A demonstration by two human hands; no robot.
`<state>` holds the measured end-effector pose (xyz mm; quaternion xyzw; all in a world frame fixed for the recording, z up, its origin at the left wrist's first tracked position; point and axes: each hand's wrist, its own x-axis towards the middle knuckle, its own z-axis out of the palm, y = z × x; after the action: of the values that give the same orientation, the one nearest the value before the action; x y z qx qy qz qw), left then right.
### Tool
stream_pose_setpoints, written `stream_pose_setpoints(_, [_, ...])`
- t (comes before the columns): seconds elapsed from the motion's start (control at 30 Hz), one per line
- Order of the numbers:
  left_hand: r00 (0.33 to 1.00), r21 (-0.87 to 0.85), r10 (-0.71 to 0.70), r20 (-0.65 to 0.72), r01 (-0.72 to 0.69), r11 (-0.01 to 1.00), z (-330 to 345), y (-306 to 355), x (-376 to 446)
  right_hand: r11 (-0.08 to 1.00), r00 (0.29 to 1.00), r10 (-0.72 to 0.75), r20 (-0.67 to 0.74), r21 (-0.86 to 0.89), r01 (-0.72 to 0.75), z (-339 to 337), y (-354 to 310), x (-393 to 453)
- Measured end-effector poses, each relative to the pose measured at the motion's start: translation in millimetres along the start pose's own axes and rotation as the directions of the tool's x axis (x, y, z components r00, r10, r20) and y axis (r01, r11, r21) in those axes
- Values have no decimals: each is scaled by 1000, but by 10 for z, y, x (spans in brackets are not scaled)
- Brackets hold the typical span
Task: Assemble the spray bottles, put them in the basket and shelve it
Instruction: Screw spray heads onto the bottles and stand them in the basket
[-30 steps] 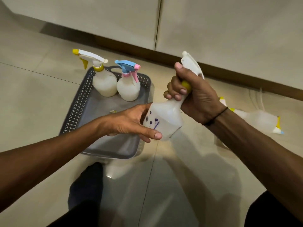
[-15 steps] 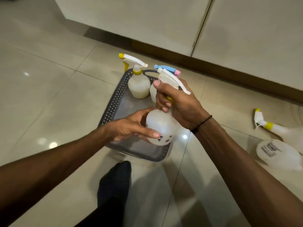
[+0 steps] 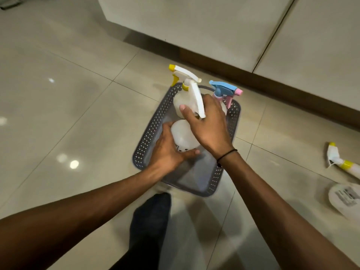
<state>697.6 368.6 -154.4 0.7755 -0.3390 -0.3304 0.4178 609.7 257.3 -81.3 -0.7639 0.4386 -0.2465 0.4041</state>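
A grey perforated basket (image 3: 148, 137) sits on the tiled floor. Two assembled bottles stand at its far end: one with a white and yellow trigger head (image 3: 180, 75), one with a blue and pink head (image 3: 226, 89). A third white spray bottle (image 3: 184, 136) is upright inside the basket in front of them. My left hand (image 3: 167, 152) cups its body from the near left. My right hand (image 3: 208, 123) wraps its neck under the white trigger head (image 3: 197, 100). Whether its base touches the basket floor is hidden by my hands.
On the floor at the right lie another spray bottle with a yellow collar (image 3: 345, 165) and a white bottle showing its labelled base (image 3: 344, 199). White cabinet doors (image 3: 214, 26) with a dark plinth run behind the basket. My dark-socked foot (image 3: 150, 217) rests just before the basket.
Both hands carried the third bottle from the air at the right of the basket down into it, turning it upright in front of the two standing bottles. The view swung right.
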Motion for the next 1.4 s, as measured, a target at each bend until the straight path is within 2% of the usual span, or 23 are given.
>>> stream_pose_setpoints(0.03, [999,10,-42,1,42,999,-73,-38,17,998,999,-29,45,-51,31,4,19,14])
stream_pose_setpoints(0.13, [989,6,-150,5,150,989,-228,-129,39,996,990,-84,114,-5,85,85,35,54])
stream_pose_setpoints(0.2, [981,-21,-190,-42,189,982,-279,-139,77,992,983,-121,138,-8,123,180,15,86])
stream_pose_setpoints(0.47, [916,-120,-361,-177,344,931,-347,-42,310,982,980,-179,82,-51,184,251,-60,242])
stream_pose_setpoints(0.6, [876,-138,-440,-199,419,897,-243,-3,227,967,967,-225,122,-91,237,70,64,120])
stream_pose_setpoints(0.7, [872,-180,-472,-131,447,876,-97,157,133,959,964,-222,144,-145,243,-55,188,44])
stream_pose_setpoints(0.8, [900,-190,-435,-23,423,886,77,374,56,960,969,-212,127,-160,231,-152,286,-14])
stream_pose_setpoints(0.93, [930,-194,-359,79,367,910,344,636,21,971,986,-168,17,-171,169,-326,456,-117])
stream_pose_setpoints(1.17, [922,-114,-303,242,337,934,994,985,-19,967,975,8,-220,-247,-64,-1161,1028,-392])
stream_pose_setpoints(1.23, [914,-110,-264,307,309,945,1180,1082,-8,942,963,70,-261,-299,-149,-1495,1231,-482])
stream_pose_setpoints(1.3, [901,-107,-233,367,289,951,1335,1174,20,906,964,109,-243,-376,-197,-1818,1417,-571])
stream_pose_setpoints(1.4, [876,-83,-199,440,260,962,1573,1296,54,741,973,171,-153,-631,-229,-2288,1684,-690])
